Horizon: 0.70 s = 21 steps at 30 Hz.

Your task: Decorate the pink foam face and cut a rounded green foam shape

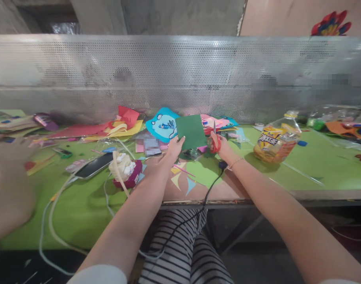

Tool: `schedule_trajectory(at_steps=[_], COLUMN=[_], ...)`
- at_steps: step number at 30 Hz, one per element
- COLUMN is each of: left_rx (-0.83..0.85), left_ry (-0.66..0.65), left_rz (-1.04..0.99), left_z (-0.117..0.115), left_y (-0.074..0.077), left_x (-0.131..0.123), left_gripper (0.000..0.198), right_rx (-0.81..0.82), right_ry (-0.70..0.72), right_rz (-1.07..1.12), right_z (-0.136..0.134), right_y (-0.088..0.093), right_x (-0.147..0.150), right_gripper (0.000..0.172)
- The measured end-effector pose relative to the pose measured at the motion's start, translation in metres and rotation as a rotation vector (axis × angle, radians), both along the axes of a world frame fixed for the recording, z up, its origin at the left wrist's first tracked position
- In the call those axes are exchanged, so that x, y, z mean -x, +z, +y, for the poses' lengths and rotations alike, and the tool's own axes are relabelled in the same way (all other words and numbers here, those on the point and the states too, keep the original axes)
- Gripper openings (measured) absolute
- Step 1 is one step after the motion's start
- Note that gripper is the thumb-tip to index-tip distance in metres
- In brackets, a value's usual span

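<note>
This looks like a craft workshop (bare concrete wall (183,17) behind): scissors (218,142), coloured paper (191,133) and scraps (190,185) crowd a green table (93,209).

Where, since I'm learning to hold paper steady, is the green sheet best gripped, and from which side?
Probably the lower-left corner of the green sheet, pinched from the near left, where the left hand holds it. The sheet is thin and straight-edged, and the right hand holds the red-handled scissors beside its right edge, so that edge seems better left free.

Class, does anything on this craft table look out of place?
Loose paper scraps lie strewn on the table below the green paper in the left hand, looking untidy. A phone trailing a pale cable seems misplaced among craft papers.
</note>
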<state>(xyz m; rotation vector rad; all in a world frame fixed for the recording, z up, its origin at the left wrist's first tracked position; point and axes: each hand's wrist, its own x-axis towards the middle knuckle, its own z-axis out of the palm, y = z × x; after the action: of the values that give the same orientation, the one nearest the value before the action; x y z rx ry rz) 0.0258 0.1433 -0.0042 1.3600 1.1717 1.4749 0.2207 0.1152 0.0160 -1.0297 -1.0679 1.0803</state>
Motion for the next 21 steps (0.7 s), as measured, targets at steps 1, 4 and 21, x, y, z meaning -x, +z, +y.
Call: schedule_trajectory(at_steps=[1, 4, 21], left_rx=[0.004, -0.009, 0.158], left_ry=[0.016, 0.038, -0.268], left_rz=[-0.025, -0.138, -0.398], left_z=[0.002, 0.006, -0.013], left_y=[0.0, -0.002, 0.008], left_x=[0.001, 0.002, -0.005], left_gripper=[0.022, 0.016, 0.026], right_rx=[-0.009, -0.019, -0.138], right_ry=[0.005, 0.026, -0.062], right_rz=[-0.011, -0.059, 0.049], right_z=[0.0, 0.0, 0.001], right_y=[-0.001, -0.003, -0.001], right_x=[0.0, 0.002, 0.002], right_gripper=[0.034, 0.037, 0.034])
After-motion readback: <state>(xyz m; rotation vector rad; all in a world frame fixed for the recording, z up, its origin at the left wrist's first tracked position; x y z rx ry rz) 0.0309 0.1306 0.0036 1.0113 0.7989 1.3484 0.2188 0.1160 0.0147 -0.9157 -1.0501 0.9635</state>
